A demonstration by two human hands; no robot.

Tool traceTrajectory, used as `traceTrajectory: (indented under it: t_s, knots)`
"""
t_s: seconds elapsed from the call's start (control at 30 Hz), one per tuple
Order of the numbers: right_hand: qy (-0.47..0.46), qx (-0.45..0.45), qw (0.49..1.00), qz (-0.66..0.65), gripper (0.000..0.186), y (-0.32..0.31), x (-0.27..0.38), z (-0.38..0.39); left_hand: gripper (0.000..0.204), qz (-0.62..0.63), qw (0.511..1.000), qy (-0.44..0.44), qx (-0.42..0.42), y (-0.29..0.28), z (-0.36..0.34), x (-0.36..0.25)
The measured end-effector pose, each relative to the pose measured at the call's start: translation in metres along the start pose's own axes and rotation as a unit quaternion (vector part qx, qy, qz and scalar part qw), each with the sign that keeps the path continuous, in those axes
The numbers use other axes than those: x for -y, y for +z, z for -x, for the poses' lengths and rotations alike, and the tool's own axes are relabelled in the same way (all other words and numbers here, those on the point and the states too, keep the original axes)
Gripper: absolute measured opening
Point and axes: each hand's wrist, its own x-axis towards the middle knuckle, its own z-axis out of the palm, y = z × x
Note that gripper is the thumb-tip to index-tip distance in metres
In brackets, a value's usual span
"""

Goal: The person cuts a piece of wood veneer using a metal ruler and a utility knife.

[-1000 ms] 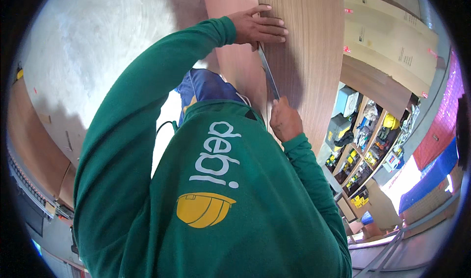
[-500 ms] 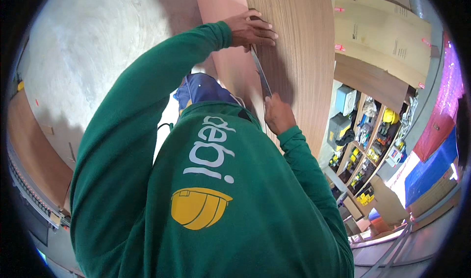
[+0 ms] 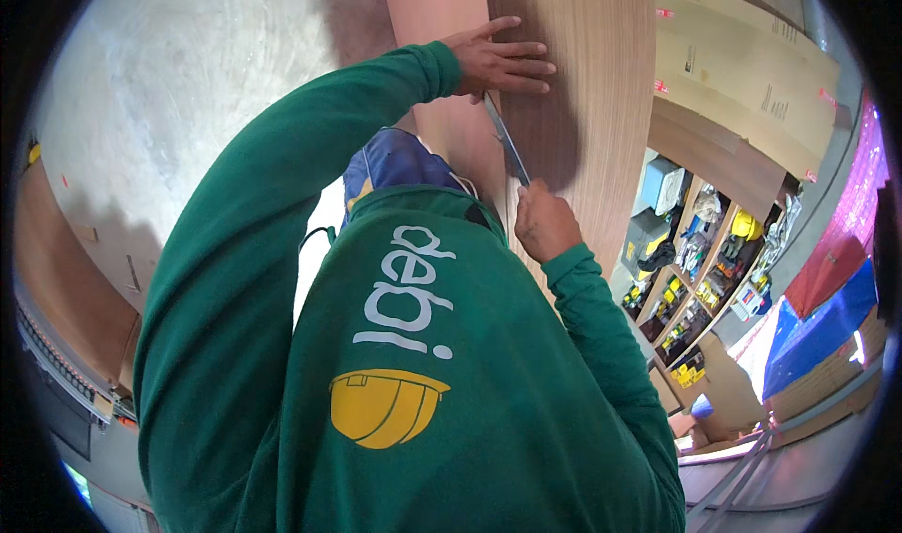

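A wood-grain board (image 3: 597, 82) lies in front of me, with a pinkish face (image 3: 437, 21) along its left side. My right hand (image 3: 547, 221) is closed round the near end of a long, narrow metal tool that looks like a file (image 3: 507, 138). The tool slants along the board's edge, its far end under or beside my left hand (image 3: 503, 63). That hand rests over the edge with its fingers spread on the wood-grain surface. Its thumb is mostly hidden, so whether it touches the tool is unclear. A small dark curl (image 3: 499, 137) shows beside the tool.
To the right, open shelves (image 3: 700, 279) hold tools and yellow cases. Beyond the board lie cardboard-coloured sheets (image 3: 742, 63). Pale concrete floor (image 3: 207, 82) spreads on the left, with a curved-looking brown panel (image 3: 70, 270) at the far left. Blue sheeting (image 3: 817, 331) shows at far right.
My left hand's fingers have spread wider and lie flatter on the board. Both hands and the tool appear slightly farther right in the picture, as the whole view has shifted a little.
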Motion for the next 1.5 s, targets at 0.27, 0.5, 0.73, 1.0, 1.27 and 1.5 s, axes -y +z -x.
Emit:
traceTrajectory:
  t_s: [0.27, 0.5, 0.73, 1.0, 1.27, 1.5]
  knots:
    - [0.01, 0.0, 1.0, 0.002, 0.03, 0.02, -0.007, -0.024, 0.132, 0.007, 0.999, 0.035, -0.013, 0.008, 0.002, 0.018]
    - [0.029, -0.006, 0.998, 0.048, 0.038, -0.002, 0.008, -0.006, 0.129, -0.025, 0.999, -0.012, -0.02, -0.006, -0.001, 0.003]
    - [0.027, 0.007, 0.997, 0.074, 0.037, -0.008, 0.016, 0.011, 0.135, 0.012, 0.997, -0.077, 0.007, -0.016, 0.006, -0.012]
    - [0.038, 0.037, 0.998, 0.037, 0.031, 0.001, 0.005, -0.001, 0.142, -0.032, 0.998, -0.061, 0.004, 0.0, 0.009, -0.009]
    - [-0.011, -0.009, 1.0, 0.006, 0.036, 0.028, -0.004, -0.034, 0.123, -0.043, 0.999, -0.018, -0.005, 0.013, 0.011, 0.014]
    - [-0.068, -0.026, 0.996, 0.041, 0.037, 0.022, -0.018, -0.044, 0.117, -0.14, 0.983, -0.04, -0.113, 0.01, 0.0, 0.004]
